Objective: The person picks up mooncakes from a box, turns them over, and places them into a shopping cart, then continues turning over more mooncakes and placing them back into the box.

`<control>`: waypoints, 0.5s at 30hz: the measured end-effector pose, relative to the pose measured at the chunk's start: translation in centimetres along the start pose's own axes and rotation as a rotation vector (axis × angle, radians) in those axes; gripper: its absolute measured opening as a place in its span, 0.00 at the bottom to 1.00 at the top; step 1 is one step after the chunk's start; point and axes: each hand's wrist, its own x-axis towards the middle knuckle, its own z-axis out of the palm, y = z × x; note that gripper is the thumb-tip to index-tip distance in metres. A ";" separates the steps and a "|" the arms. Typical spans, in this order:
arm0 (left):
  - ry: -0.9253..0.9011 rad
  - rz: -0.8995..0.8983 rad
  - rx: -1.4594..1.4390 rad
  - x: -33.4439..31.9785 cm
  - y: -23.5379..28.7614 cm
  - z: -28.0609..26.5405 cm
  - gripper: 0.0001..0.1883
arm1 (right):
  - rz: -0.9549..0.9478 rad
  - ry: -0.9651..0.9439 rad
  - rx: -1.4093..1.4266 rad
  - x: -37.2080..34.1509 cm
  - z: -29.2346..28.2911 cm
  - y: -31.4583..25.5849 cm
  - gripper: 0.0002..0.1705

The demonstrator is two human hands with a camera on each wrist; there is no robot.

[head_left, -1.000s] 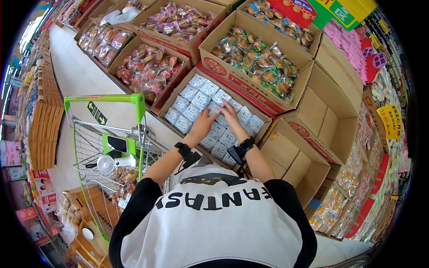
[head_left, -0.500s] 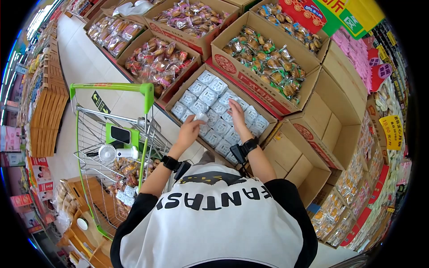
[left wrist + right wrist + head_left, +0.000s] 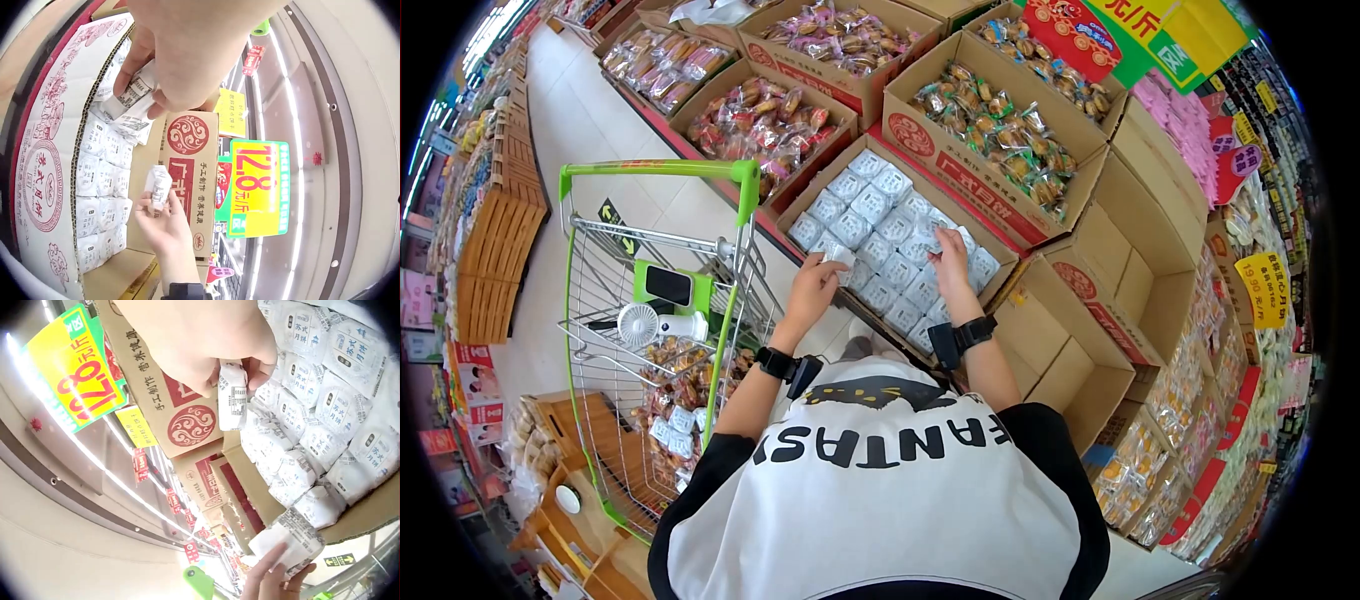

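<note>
Judging by the hold on both sides, the step in hand is lifting wrapped packets out of the carton point(image 3: 47, 125), which holds rows of them. The left hand point(image 3: 813, 285), between eight and nine o'clock from the carton's middle, has fingers and thumb bent round a white packet point(image 3: 839, 254); the right hand point(image 3: 951, 262), towards three o'clock, pinches another packet point(image 3: 158, 187). The next move seems to call for keeping both grips light, so the wrappers don't crush. The head view barely shows the right hand's packet; both wrist views show it plainly, plus the sign's point(image 3: 253, 187) "12.8". Only the head view shows white packets point(image 3: 672, 432) in the cart point(image 3: 660, 169), at eight o'clock.
</note>
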 end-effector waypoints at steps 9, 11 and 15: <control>0.006 -0.021 -0.101 -0.6 -0.5 -0.2 0.12 | -0.154 -0.113 0.262 -5.1 1.3 -5.9 0.09; 0.022 -0.016 -0.125 -0.4 0.2 -0.4 0.13 | -0.224 -0.234 0.315 -6.5 1.5 -7.8 0.09; 0.042 -0.009 -0.242 0.0 2.4 -1.1 0.12 | -0.298 -0.333 0.358 -9.9 2.1 -11.9 0.09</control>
